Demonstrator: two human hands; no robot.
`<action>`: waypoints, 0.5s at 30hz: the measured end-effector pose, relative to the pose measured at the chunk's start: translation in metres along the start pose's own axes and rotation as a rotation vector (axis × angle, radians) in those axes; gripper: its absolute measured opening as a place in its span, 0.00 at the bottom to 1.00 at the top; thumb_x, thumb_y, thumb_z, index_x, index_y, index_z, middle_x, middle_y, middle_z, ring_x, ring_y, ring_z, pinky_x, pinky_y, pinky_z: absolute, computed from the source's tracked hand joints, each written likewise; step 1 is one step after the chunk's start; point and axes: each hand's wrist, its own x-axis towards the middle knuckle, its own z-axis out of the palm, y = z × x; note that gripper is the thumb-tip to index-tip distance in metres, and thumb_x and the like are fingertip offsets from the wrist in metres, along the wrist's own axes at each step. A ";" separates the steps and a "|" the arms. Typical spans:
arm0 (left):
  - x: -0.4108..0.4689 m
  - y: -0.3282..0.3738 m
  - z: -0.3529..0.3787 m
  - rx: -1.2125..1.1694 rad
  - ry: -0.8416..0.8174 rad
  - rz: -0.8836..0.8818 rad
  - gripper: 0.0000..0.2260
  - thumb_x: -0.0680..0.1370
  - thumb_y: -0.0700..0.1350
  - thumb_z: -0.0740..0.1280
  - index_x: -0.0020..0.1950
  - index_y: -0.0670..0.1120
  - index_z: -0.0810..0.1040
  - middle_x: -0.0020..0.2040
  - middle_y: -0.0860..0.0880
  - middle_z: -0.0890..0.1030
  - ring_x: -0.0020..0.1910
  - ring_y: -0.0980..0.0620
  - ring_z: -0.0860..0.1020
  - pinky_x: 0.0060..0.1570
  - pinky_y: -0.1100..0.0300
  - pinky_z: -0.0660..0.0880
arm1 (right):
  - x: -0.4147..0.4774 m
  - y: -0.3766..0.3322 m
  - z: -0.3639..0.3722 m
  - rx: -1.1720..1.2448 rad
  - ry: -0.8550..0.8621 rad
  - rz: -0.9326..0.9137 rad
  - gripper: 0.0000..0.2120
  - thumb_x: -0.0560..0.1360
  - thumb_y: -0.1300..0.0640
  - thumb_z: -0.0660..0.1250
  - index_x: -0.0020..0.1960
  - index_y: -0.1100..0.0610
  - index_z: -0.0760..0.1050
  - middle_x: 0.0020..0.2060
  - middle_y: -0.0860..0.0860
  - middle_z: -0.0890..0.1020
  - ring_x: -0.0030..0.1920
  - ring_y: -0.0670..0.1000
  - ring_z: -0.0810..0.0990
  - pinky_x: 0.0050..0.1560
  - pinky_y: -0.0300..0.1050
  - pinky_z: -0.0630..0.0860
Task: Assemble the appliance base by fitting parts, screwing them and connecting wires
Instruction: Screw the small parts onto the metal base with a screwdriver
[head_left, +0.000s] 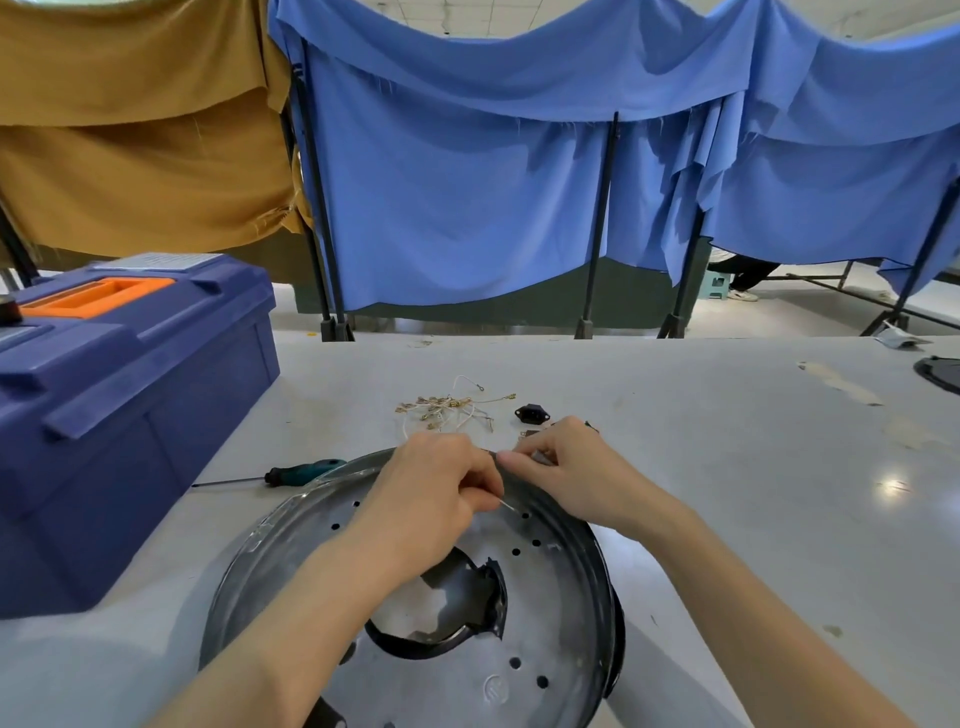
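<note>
The left hand (436, 488) pinches a thin white wire (508, 505) between thumb and finger. The right hand (566, 467) is just beside it, and its fingertips (506, 457) press together on something small at the far rim of the round metal base (550, 623). What that small thing is cannot be told. Both hands meet over that far rim.

The base lies flat on the gray surface (727, 467), close to the near edge. It has small round holes and a big jagged hole in the middle.

Just past the hands lies a loose bunch of wires (447, 408) with little brass ends. To the right of the bunch sits a small black part (531, 412).

A screwdriver (291, 474) with a green and black handle lies left of the base, touching its rim. Its thin tip points to the left edge of the surface.

A big blue toolbox (130, 415) with an orange handle sits at the left edge. Behind the far edge hang a blue cloth (493, 182) and a brown cloth (140, 130) on black poles.
</note>
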 end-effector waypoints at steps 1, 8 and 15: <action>-0.001 0.001 0.001 -0.007 -0.006 0.008 0.03 0.73 0.42 0.74 0.43 0.51 0.85 0.40 0.53 0.81 0.41 0.55 0.77 0.44 0.61 0.73 | 0.000 0.000 0.002 0.007 0.002 -0.005 0.25 0.80 0.53 0.65 0.28 0.62 0.62 0.26 0.53 0.59 0.29 0.49 0.56 0.30 0.42 0.54; -0.002 0.003 0.005 0.030 0.014 0.023 0.04 0.75 0.43 0.71 0.47 0.50 0.85 0.44 0.51 0.80 0.47 0.51 0.77 0.51 0.51 0.73 | -0.001 0.003 0.009 0.089 0.006 0.015 0.24 0.81 0.53 0.63 0.30 0.62 0.61 0.29 0.56 0.59 0.31 0.51 0.56 0.32 0.43 0.54; -0.004 0.005 0.012 0.025 0.015 0.046 0.07 0.78 0.43 0.69 0.53 0.49 0.85 0.48 0.50 0.79 0.50 0.51 0.76 0.53 0.56 0.71 | -0.002 0.003 0.009 0.132 -0.011 0.049 0.24 0.81 0.53 0.62 0.33 0.67 0.62 0.30 0.56 0.59 0.32 0.51 0.57 0.33 0.44 0.55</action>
